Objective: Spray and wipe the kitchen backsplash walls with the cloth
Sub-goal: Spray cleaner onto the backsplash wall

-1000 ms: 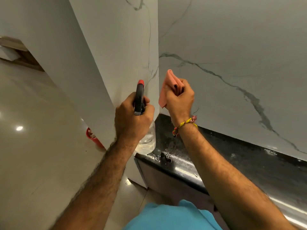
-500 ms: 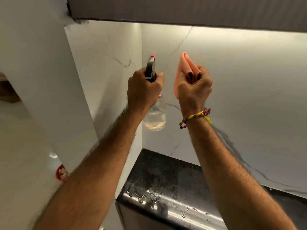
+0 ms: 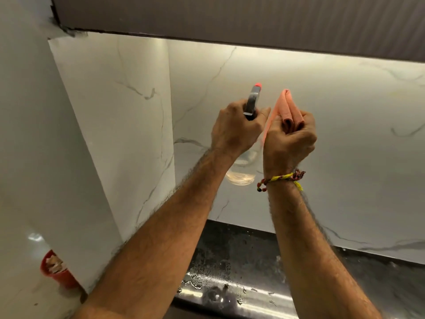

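My left hand [image 3: 234, 127] grips a clear spray bottle [image 3: 242, 174] with a dark trigger head and red nozzle tip [image 3: 258, 85], pointed up at the white marble backsplash [image 3: 333, 139]. Right beside it, my right hand [image 3: 289, 139] is closed around a folded salmon-pink cloth [image 3: 285, 107], held up near the back wall; whether the cloth touches it I cannot tell. A side marble panel [image 3: 110, 125] meets the back wall at a corner left of the bottle. A little liquid shows in the bottle's bottom.
A dark upper cabinet [image 3: 230, 17] overhangs the backsplash, with a light strip beneath. The black countertop [image 3: 230, 268] below is wet with droplets. A red cup [image 3: 59, 272] with scraps sits on the floor at the lower left beside a white wall.
Both hands have risen with the bottle and cloth, from just above the countertop to the upper backsplash. My view tilted upward, bringing the cabinet's underside into sight.
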